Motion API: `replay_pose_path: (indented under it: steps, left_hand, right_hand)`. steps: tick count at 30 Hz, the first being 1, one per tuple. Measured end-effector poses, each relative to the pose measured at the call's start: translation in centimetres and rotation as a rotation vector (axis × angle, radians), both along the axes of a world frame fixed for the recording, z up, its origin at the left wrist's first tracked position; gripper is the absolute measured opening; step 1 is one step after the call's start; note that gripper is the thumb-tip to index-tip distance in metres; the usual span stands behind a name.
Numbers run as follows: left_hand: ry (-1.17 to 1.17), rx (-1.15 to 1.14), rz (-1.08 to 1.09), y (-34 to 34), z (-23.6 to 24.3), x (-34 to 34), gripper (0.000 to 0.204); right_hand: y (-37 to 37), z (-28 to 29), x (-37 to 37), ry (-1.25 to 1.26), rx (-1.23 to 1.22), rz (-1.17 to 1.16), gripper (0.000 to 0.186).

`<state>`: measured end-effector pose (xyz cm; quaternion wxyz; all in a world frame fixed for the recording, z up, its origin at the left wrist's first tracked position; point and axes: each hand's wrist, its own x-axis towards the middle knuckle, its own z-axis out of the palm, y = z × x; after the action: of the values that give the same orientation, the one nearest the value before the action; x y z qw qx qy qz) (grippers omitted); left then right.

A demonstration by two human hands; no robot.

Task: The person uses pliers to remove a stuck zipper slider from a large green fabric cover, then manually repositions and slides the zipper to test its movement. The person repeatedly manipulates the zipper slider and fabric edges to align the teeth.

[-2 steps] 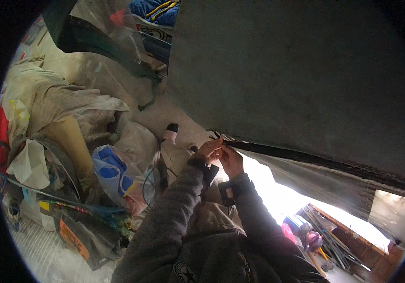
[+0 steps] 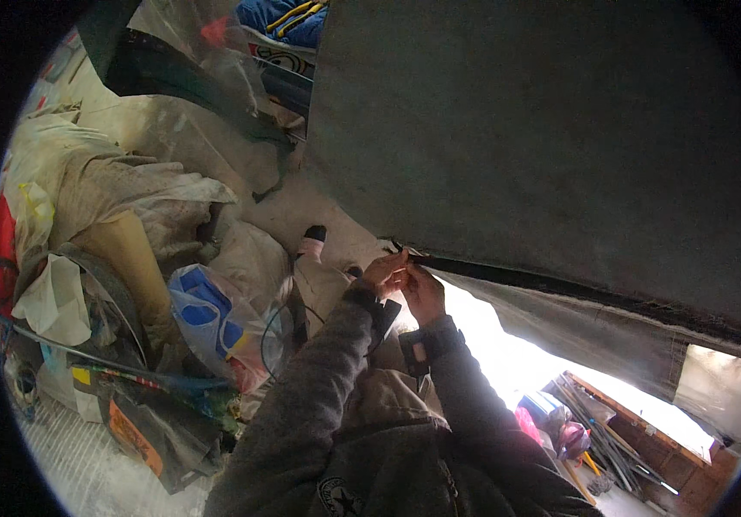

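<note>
Right, both hands are together at the near-left corner of a big dark grey sheet [image 2: 543, 155], which fills the far right: flat, matte, fabric-like. Left hand [image 2: 384, 274] has fingers bent, tips right at the corner; right hand [image 2: 424, 295] is just beside it, fingers curled in, thumb side toward the left one. Both look pinched, but can't tell what, if anything, is between the fingertips. Black edge strip [image 2: 517, 277] runs from the fingertips to the right along the sheet's near side, narrow, frayed with loose threads toward its right end. Slack greyish fabric [image 2: 577, 320] hangs on the near side of that, thin and creased.

Dark wrist device [image 2: 426, 345] on right wrist, boxy; fuzzy grey sleeves on both arms.

Left side: heap of crumpled off-white cloth [image 2: 129, 185], a smooth tan roll [image 2: 135, 263], glossy clear bag [image 2: 202, 306] with blue and white inside, thin dark cable looped near it. Pale ribbed floor [image 2: 73, 444] near left. Near right: slim straight rods [image 2: 599, 431] in a loose bundle.
</note>
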<state>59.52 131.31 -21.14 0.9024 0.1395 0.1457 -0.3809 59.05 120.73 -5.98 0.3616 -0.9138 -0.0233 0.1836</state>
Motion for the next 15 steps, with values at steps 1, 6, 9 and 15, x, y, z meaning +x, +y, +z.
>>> replay_pose_path:
  steps: [1, 6, 9, 15]
  left_hand:
    - [0.012, 0.004, 0.019, 0.1, 0.6, 0.1, 0.041]
    - [0.114, 0.081, 0.043, 1.0, 3.5, 0.7, 0.027]
    - [0.152, 0.129, 0.037, 0.8, 4.4, 1.1, 0.03]
    - [0.009, -0.043, 0.013, 1.1, 3.9, 0.2, 0.032]
  right_hand:
    - [0.1, -0.2, -0.2, -0.055, -0.02, -0.008, 0.029]
    - [-0.2, -2.0, -0.8, -0.261, -0.078, -0.008, 0.032]
    - [-0.1, -2.7, -0.9, -0.043, 0.037, -0.13, 0.034]
    - [-0.4, -2.8, -1.2, 0.093, 0.233, -0.248, 0.023]
